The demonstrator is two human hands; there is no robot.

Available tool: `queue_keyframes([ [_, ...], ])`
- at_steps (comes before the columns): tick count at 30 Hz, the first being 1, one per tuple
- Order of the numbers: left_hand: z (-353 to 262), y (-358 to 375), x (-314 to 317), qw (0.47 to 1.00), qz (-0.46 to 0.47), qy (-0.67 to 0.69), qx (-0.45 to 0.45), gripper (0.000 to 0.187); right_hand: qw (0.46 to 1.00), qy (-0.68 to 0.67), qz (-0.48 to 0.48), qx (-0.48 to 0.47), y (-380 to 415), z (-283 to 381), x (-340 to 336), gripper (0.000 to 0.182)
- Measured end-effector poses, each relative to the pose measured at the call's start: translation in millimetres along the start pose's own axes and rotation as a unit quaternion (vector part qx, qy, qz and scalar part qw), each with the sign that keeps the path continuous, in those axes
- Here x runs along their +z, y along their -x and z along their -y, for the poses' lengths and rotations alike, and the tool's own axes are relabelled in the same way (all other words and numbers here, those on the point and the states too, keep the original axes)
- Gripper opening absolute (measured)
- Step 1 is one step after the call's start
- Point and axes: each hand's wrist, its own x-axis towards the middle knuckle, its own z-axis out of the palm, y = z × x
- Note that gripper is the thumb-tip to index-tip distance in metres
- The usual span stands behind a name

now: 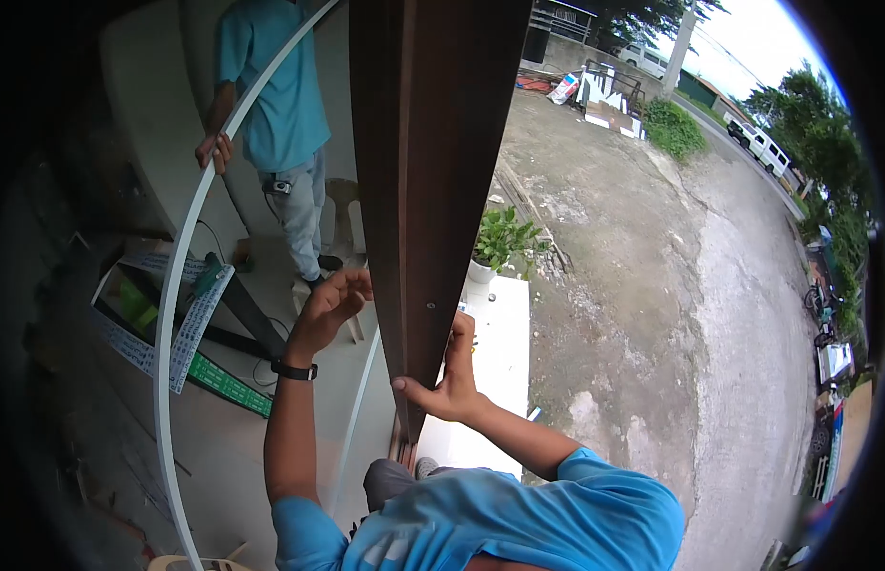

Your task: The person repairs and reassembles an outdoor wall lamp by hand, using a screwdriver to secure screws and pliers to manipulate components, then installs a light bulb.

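Observation:
A tall dark brown door post (433, 209) rises in front of me, with a screw head showing on its face. My right hand (447, 385) grips its right edge, thumb lying across the front and fingers reaching up along the side. On the other side my left hand (330, 309), wearing a black wristband (295, 369), is raised with bent fingers. Its fingertips come right up to the post's left edge, and its thumb stands apart from them.
Indoors at left, a person (280, 95) holds a long white strip (164, 352). Behind it lie printed signs (197, 319) and a green board (228, 385). Outside are a white surface (499, 333), a potted plant (499, 238), a concrete driveway (642, 285) and parked vans (758, 146).

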Motion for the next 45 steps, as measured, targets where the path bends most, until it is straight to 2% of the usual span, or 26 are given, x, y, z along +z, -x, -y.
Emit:
queue_keyframes([
  [2,-3,-26,-10,1.000,-0.012,0.010,0.025,0.063,0.999,-0.037,-0.015,0.010,3,-4,7,0.108],
  [5,-11,-55,-13,0.998,-0.016,0.048,0.044,0.059,0.999,-0.015,-0.044,0.021,8,-10,18,0.110],
  [7,-17,-71,-7,0.993,-0.027,0.088,0.071,0.055,0.998,0.034,-0.055,-0.007,1,0,16,0.107],
  [8,-8,-79,-15,0.990,0.000,0.119,0.080,0.053,0.996,0.058,-0.062,-0.017,2,4,14,0.106],
  [10,3,-91,-21,0.992,0.013,0.070,0.103,0.049,0.996,0.043,-0.077,-0.013,7,-4,14,0.103],
  [15,80,-138,-72,0.972,-0.037,0.230,0.024,0.041,0.993,-0.032,-0.108,0.025,9,2,18,0.097],
  [18,87,-157,-93,0.965,-0.059,0.254,0.015,0.041,0.992,-0.059,-0.107,0.028,9,1,18,0.095],
  [24,94,-247,-112,0.975,-0.076,0.190,0.089,0.041,0.980,-0.134,-0.143,0.047,17,-19,25,0.097],
  [25,92,-265,-114,0.978,-0.086,0.172,0.083,0.041,0.977,-0.156,-0.137,0.057,14,-14,24,0.095],
  [27,53,-284,-105,0.987,-0.124,0.101,-0.034,0.036,0.952,-0.226,-0.170,0.121,18,-10,29,0.092],
  [29,69,-328,-119,0.985,-0.105,0.137,0.000,0.032,0.920,-0.288,-0.202,0.174,51,-32,28,0.088],
  [31,57,-359,-116,0.983,-0.157,0.097,-0.021,0.031,0.897,-0.318,-0.249,0.177,85,-61,28,0.081],
  [32,61,-378,-119,0.981,-0.163,0.101,-0.015,0.030,0.891,-0.319,-0.279,0.164,91,-69,31,0.077],
  [34,83,-422,-127,0.980,-0.172,0.099,0.000,0.030,0.894,-0.218,-0.360,0.155,97,-70,37,0.068],
  [36,111,-478,-139,0.980,-0.177,0.086,0.008,0.034,0.916,-0.152,-0.320,0.189,63,-61,28,0.049],
  [37,119,-501,-142,0.983,-0.166,0.080,-0.008,0.034,0.930,-0.163,-0.245,0.218,14,-24,24,0.038],
  [38,122,-520,-141,0.986,-0.152,0.072,-0.017,0.035,0.922,-0.174,-0.267,0.222,-5,-13,26,0.026],
  [39,123,-536,-140,0.988,-0.137,0.063,-0.023,0.036,0.933,-0.124,-0.275,0.197,4,-15,31,0.024],
  [40,118,-543,-136,0.990,-0.135,0.045,-0.016,0.046,0.940,-0.074,-0.284,0.173,13,-16,37,0.022],
  [41,130,-568,-135,0.990,-0.140,-0.005,0.008,0.049,0.926,-0.174,-0.316,0.115,6,-7,44,0.022],
  [43,169,-626,-138,0.981,-0.154,-0.105,0.049,0.055,0.925,-0.125,-0.336,0.124,13,-6,45,0.021],
  [44,181,-643,-137,0.961,-0.218,-0.146,0.085,0.063,0.928,-0.113,-0.331,0.126,12,-5,45,0.020],
  [45,194,-659,-142,0.950,-0.260,-0.154,0.082,0.060,0.931,-0.102,-0.327,0.128,10,-5,45,0.019],
])
